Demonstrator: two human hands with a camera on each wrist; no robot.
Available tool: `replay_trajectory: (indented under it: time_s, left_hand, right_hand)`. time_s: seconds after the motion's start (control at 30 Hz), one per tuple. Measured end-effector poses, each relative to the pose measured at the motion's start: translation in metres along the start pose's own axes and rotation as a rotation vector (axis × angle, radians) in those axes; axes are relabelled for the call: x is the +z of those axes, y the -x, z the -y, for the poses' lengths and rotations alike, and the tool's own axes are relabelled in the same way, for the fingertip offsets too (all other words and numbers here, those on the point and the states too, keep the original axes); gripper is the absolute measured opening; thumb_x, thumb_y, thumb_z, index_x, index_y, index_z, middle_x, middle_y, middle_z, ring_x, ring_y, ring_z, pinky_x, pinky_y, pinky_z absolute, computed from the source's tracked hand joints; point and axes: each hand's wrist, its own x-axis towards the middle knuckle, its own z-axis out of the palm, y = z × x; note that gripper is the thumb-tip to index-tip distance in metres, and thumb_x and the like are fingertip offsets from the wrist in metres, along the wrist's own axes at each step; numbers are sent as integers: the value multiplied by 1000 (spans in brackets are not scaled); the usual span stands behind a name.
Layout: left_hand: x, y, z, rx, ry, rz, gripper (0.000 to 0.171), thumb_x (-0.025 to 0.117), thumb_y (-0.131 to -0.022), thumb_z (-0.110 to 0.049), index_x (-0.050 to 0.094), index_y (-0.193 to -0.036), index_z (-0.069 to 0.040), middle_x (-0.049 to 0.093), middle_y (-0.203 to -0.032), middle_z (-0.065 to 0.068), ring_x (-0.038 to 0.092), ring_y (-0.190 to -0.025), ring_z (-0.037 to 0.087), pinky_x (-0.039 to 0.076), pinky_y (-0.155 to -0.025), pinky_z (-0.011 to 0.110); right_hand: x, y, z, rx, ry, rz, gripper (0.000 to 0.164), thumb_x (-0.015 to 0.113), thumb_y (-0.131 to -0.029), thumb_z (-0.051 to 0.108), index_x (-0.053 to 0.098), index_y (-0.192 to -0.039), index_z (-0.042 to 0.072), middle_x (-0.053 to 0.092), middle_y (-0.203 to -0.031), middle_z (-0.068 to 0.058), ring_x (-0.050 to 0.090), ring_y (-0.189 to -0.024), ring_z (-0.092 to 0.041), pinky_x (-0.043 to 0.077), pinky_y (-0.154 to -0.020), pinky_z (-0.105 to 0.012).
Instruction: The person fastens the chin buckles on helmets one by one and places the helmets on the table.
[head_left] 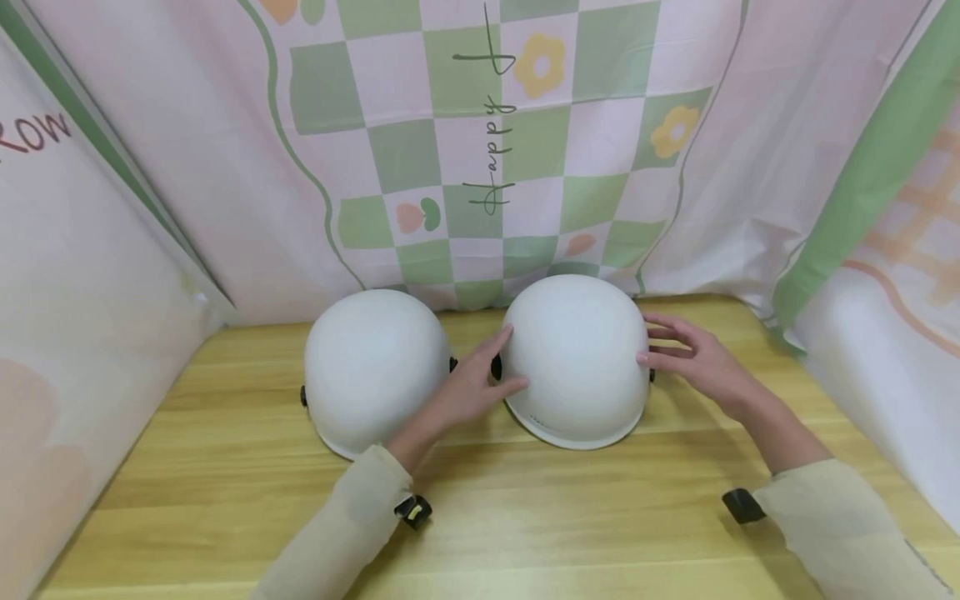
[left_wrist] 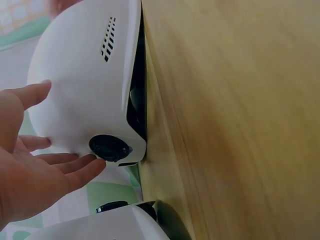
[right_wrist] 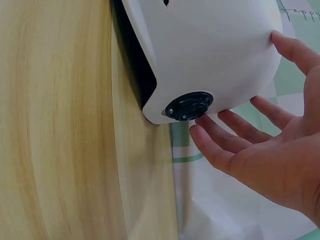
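Observation:
Two white helmets rest dome-up on the wooden table, side by side. My left hand (head_left: 471, 390) reaches between them, thumb and fingers spread against the left side of the right helmet (head_left: 577, 358). On that helmet's other side, my right hand (head_left: 701, 360) touches the shell with extended, slightly bent fingers. A round black knob (left_wrist: 109, 148) sits by the left fingertips in the left wrist view, and another black knob (right_wrist: 190, 106) by the right fingertips in the right wrist view. Small slots (left_wrist: 108, 40) pierce the shell near its rim. Neither hand wraps round the helmet.
The left helmet (head_left: 375, 367) stands close beside my left forearm. A checked fabric curtain (head_left: 465, 150) hangs along the back edge of the table (head_left: 585, 517). More printed fabric closes off the left and right sides.

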Motion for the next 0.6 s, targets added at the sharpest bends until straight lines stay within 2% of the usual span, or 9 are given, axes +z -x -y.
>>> replay_trajectory:
  time_s: [0.17,0.27,0.4,0.6]
  left_hand:
    - [-1,0,0,-4,-2,1,85,65,-98,-39,15,-161,-11,16,-165,8,19,-150,27,20,-119,41]
    - [-1,0,2,-24,46,-2,85,66,-98,-38,16,-161,-13,19,-165,7,23,-149,28,24,-118,45]
    - [1,-3,5,-100,150,-13,88,69,-95,-40,15,-162,-19,19,-165,4,19,-150,25,25,-117,49]
    - [6,-10,11,-207,368,-38,98,80,-87,-39,17,-161,-33,17,-166,2,14,-150,28,21,-116,58]
  right_hand:
    - [1,1,0,7,-12,2,74,66,-99,22,24,-158,6,35,-150,-29,40,-133,-52,32,-105,-68]
    - [2,0,-4,9,-37,17,74,64,-100,22,22,-159,7,32,-151,-30,39,-134,-50,40,-102,-63]
    - [2,-4,-13,20,-96,66,77,62,-101,21,15,-161,9,25,-153,-32,37,-133,-48,51,-95,-50]
    - [0,-10,-23,32,-163,102,81,61,-100,18,8,-162,13,15,-157,-32,36,-133,-51,50,-96,-41]
